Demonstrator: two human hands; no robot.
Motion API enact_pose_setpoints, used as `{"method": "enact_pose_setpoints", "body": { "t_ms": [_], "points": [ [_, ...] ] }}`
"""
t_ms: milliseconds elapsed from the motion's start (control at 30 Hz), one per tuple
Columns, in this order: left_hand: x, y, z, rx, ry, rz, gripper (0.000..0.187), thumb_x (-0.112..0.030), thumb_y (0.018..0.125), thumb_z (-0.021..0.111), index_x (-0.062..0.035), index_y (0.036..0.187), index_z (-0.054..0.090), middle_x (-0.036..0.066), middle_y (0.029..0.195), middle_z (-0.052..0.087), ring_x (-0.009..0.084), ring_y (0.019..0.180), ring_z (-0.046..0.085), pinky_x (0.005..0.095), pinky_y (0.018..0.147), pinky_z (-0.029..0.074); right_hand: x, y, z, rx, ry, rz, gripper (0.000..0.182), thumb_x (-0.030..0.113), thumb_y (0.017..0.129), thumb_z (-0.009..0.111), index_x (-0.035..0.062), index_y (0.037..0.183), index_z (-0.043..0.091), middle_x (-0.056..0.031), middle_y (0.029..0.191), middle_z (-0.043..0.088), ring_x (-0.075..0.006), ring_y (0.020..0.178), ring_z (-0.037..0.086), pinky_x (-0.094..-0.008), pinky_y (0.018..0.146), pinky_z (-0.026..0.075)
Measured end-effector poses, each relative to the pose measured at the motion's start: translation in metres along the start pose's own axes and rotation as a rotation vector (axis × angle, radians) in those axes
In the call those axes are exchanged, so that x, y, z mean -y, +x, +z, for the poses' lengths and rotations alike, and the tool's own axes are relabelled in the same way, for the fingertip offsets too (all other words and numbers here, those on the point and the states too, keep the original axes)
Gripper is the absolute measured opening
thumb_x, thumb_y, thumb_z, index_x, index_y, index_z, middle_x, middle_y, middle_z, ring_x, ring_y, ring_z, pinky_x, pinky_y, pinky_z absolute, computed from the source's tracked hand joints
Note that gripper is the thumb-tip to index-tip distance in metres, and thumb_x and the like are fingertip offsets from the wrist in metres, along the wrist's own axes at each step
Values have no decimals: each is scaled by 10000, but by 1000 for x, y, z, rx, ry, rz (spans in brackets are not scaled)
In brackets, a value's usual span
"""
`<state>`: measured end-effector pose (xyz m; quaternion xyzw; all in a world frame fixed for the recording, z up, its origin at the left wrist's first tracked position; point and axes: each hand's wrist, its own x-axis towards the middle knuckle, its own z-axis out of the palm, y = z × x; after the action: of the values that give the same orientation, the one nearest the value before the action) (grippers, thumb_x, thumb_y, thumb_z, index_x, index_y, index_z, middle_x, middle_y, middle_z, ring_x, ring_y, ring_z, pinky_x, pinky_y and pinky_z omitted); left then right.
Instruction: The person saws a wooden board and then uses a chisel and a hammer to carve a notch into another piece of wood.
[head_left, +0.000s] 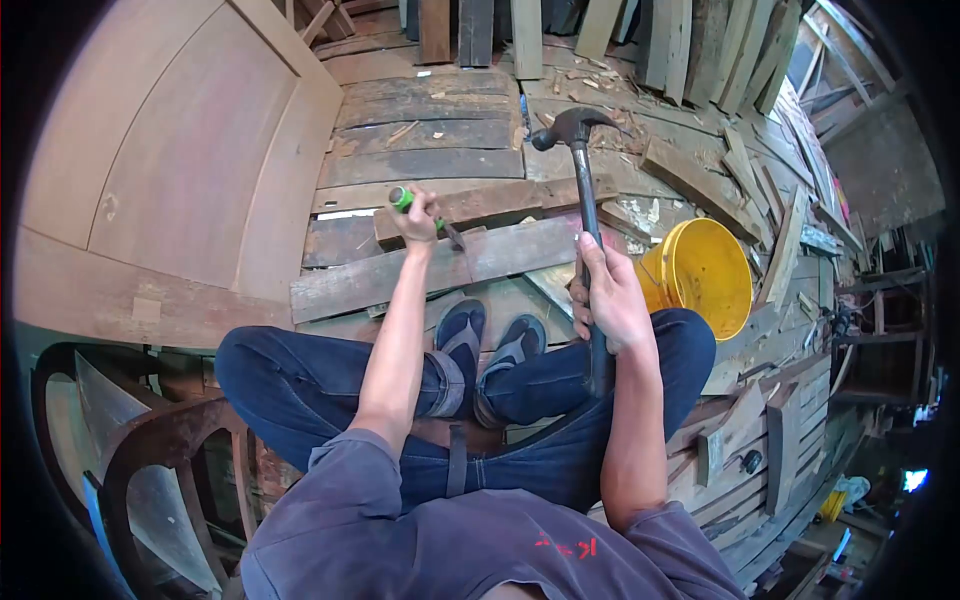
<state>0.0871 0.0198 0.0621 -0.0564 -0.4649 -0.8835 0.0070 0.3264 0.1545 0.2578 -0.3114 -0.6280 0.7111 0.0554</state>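
Note:
My left hand (418,220) is closed round the green handle of a chisel (402,198). Its blade slants down to the right, the tip right at the upper edge of a grey weathered board (370,279). Behind that board lies a thicker brown beam (480,207). In my right hand (612,290) is a claw hammer (582,175), gripped around its dark metal shaft. The hammer stands nearly upright, head up, with the claw pointing right and the end of its handle by my right thigh.
A yellow bucket (708,280) stands beside my right knee. To the left leans a large wooden panel door (190,150), above a curved wooden chair frame (170,450). Wood offcuts (700,185) and chips litter the plank floor. Upright planks (590,30) line the back.

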Motion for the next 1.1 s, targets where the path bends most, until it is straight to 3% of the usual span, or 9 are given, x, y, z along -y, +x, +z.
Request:
{"method": "enact_pose_setpoints", "body": {
  "t_ms": [167, 267, 400, 733, 1100],
  "points": [
    [-16, 10, 2, 91, -57, 0, 215, 42, 777, 533, -89, 672, 398, -31, 545, 318, 79, 420, 258, 265, 411, 245, 15, -9, -1, -38, 23, -6, 396, 379, 1070, 462, 94, 798, 430, 33, 534, 380, -67, 366, 353, -276, 314, 325],
    [-15, 4, 0, 146, -46, 21, 202, 42, 783, 543, -52, 643, 434, -14, 543, 403, 70, 409, 338, 256, 396, 254, 17, -11, -3, -37, 28, -15, 381, 375, 1070, 463, 89, 819, 448, 35, 534, 381, -66, 364, 360, -271, 318, 332],
    [-7, -10, -2, 127, 66, 14, 178, 41, 766, 549, -58, 670, 437, -22, 546, 361, 86, 397, 306, 261, 390, 250, 17, -12, -2, -38, 9, -25, 386, 382, 1068, 465, 81, 825, 458, 34, 536, 385, -71, 360, 375, -272, 317, 345],
    [-2, -20, 7, 194, 87, 38, 182, 32, 777, 579, -14, 640, 469, 12, 511, 436, 97, 401, 406, 262, 394, 306, 14, -10, -2, 7, -27, -16, 416, 390, 1067, 458, 65, 808, 452, 25, 546, 390, -77, 359, 396, -280, 314, 359],
    [2, -22, 14, 151, 132, 53, 181, 38, 747, 578, -32, 634, 457, 6, 517, 407, 100, 385, 369, 262, 382, 298, 13, -10, -2, 6, -58, 25, 447, 462, 1049, 474, 87, 808, 442, 16, 580, 391, -72, 385, 383, -260, 311, 347]
  ]
}}
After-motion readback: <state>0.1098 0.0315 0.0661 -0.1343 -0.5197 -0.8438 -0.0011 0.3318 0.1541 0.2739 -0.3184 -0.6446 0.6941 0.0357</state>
